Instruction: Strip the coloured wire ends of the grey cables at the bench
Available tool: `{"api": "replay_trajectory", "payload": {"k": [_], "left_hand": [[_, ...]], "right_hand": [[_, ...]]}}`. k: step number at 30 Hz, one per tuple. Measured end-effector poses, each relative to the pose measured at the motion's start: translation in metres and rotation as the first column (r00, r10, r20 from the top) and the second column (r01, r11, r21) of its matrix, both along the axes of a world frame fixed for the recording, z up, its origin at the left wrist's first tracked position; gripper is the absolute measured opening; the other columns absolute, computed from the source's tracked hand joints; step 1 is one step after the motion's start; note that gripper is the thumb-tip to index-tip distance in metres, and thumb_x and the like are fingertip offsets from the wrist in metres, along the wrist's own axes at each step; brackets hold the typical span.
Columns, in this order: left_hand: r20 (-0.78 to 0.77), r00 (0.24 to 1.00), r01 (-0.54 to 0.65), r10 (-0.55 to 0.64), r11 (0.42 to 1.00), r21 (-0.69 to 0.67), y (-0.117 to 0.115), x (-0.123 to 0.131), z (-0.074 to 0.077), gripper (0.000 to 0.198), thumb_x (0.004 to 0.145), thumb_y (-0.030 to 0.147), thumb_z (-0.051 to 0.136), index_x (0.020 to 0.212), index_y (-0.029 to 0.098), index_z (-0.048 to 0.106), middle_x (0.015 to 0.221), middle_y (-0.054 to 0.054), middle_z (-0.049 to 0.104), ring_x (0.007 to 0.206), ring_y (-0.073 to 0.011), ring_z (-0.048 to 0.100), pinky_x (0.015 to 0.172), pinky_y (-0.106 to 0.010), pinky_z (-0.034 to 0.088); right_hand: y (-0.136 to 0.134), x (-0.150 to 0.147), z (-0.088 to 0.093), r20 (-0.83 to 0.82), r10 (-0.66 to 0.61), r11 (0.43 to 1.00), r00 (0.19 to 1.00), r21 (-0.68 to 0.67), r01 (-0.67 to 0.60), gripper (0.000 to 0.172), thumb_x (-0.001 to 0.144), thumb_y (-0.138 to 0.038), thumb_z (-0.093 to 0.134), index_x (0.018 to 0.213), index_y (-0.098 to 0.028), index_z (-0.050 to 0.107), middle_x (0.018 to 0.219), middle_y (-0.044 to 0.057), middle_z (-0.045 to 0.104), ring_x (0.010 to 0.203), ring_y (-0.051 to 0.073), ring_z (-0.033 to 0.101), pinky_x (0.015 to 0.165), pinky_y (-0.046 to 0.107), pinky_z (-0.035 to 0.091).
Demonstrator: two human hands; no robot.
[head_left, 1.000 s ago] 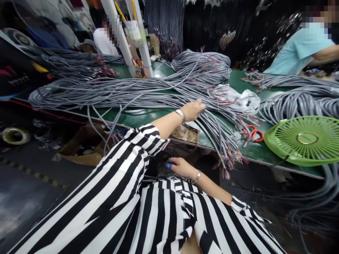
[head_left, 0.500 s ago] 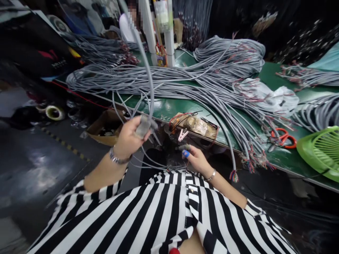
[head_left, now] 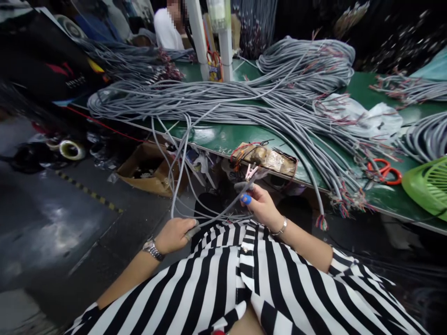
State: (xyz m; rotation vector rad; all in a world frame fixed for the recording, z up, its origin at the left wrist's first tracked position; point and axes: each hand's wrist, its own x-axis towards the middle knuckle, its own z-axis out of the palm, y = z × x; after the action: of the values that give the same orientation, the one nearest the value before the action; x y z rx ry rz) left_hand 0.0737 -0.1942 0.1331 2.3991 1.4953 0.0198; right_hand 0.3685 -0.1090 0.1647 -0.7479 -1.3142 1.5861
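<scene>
Low on the left, my left hand (head_left: 178, 234) is closed round a grey cable (head_left: 220, 215), its thumb pressed on it. From there the cable slants up to my right hand (head_left: 263, 208), which pinches it between thumb and forefinger. Blue tape wraps the right thumb, and grey covers sit on some fingertips of both hands. Just beyond the right fingers a pink clip (head_left: 250, 172) stands at the bench edge, before a tape-wrapped brown block (head_left: 270, 159) with wires around it. The cable's end near the clip is too small to make out.
Long bundles of grey cable (head_left: 223, 109) cover the green bench (head_left: 206, 135). Orange-handled scissors (head_left: 384, 172) and a green plastic fan-like thing (head_left: 428, 188) lie to the right. A cardboard box (head_left: 146, 179) stands on the floor at left. Another person (head_left: 167, 30) sits beyond the bench.
My left hand has come down from a raised position, and the cable now runs low across to the right hand. The right hand has stayed near the pink clip, pinching the cable.
</scene>
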Motion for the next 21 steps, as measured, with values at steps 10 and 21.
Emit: {"api": "replay_trajectory", "payload": {"k": [10, 21], "left_hand": [[0.785, 0.553, -0.271, 0.28, 0.951, -0.148, 0.042, 0.071, 0.022, 0.027, 0.085, 0.034, 0.058, 0.106, 0.018, 0.066, 0.106, -0.008, 0.065, 0.097, -0.0188, 0.062, 0.088, -0.031, 0.048], [0.789, -0.182, -0.084, 0.586, 0.791, -0.607, 0.061, 0.13, 0.018, 0.031, 0.073, 0.042, 0.072, 0.086, 0.016, 0.061, 0.081, -0.002, 0.066, 0.069, -0.0117, 0.059, 0.067, -0.024, 0.048]], "right_hand": [[-0.002, -0.013, -0.019, 0.167, 0.175, 0.978, 0.97, -0.141, -0.152, 0.041, 0.063, -0.052, 0.076, 0.077, -0.015, 0.064, 0.067, -0.002, 0.059, 0.063, 0.011, 0.052, 0.065, 0.026, 0.047], [0.005, -0.005, -0.025, 0.21, 0.203, 0.967, 0.957, -0.194, -0.162, 0.037, 0.065, -0.046, 0.075, 0.077, -0.015, 0.06, 0.068, -0.002, 0.057, 0.061, 0.01, 0.05, 0.062, 0.026, 0.043]]}}
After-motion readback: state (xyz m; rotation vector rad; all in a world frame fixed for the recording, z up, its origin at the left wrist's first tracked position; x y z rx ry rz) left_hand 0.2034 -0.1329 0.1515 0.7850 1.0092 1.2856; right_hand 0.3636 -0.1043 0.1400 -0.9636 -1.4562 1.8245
